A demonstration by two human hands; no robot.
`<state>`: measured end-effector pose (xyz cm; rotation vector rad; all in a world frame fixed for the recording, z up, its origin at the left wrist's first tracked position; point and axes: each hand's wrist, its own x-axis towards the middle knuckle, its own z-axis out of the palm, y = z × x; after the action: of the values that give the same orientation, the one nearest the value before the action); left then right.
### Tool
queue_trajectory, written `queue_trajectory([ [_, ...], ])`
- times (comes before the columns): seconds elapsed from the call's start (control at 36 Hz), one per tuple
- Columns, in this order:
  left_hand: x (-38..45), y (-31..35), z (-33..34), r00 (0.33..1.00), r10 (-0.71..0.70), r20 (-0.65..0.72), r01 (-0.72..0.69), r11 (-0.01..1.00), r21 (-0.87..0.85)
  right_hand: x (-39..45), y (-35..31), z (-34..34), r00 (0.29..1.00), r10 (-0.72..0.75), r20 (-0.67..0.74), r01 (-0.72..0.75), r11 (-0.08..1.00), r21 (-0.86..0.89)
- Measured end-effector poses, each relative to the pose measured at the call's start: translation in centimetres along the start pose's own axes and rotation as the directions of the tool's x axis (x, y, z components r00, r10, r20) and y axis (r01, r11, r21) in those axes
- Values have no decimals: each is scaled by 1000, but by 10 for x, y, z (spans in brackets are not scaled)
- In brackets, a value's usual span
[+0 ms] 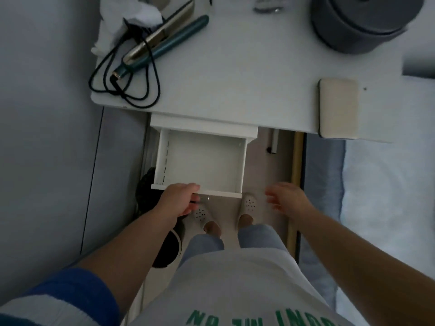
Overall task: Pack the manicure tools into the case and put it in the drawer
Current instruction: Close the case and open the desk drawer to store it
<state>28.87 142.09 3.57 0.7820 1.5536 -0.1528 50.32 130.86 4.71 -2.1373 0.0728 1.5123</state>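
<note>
Your left hand [181, 198] is gripping the drawer [200, 161] front, pulled out | right hand [286, 200] is hanging loose, fingers apart, holding nothing | case [339, 108] is overhanging the table [235, 74] edge | risk: you're knocking it floorward while reaching.

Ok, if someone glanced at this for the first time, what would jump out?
The open white drawer pulled out under the desk, with nothing showing inside it, and the left hand gripping its front edge. The right hand hovers open beside it. On the desk's right edge lies the closed beige case; at far left, a corded hair straightener.
</note>
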Motion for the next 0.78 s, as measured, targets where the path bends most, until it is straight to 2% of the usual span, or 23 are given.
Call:
queue_trajectory([
  [0.06, -8, 16, 20, 995, 94, 39, -95, 996, 4, 7, -11, -27, 990, -130, -47, 124, 985, -122],
  [0.14, -13, 42, 58, 975, 197, 101, -201, 979, 32, 22, -33, -72, 932, -322, -166, 271, 924, -271],
  [0.22, -13, 71, 101, 956, 262, 133, -273, 959, 75, 40, -60, -116, 864, -432, -260, 349, 884, -310],
  [0.31, -11, 98, 145, 951, 276, 140, -289, 954, 79, 61, -82, -156, 824, -488, -286, 400, 861, -315],
  [0.36, -9, 112, 173, 958, 254, 136, -258, 966, 10, 73, -94, -178, 811, -523, -261, 417, 831, -368],
  [0.47, -2, 133, 235, 984, 120, 131, -95, 978, -185, 106, -124, -209, 764, -621, -178, 475, 726, -497],
  [0.61, 8, 148, 294, 991, -59, 118, 104, 901, -422, 143, -159, -220, 703, -710, 39, 563, 523, -639],
  [0.69, 11, 155, 312, 988, -86, 127, 138, 857, -496, 158, -172, -215, 711, -683, 168, 591, 449, -670],
  [0.78, 14, 160, 318, 986, -106, 126, 158, 821, -548, 165, -178, -212, 725, -653, 218, 579, 408, -706],
])
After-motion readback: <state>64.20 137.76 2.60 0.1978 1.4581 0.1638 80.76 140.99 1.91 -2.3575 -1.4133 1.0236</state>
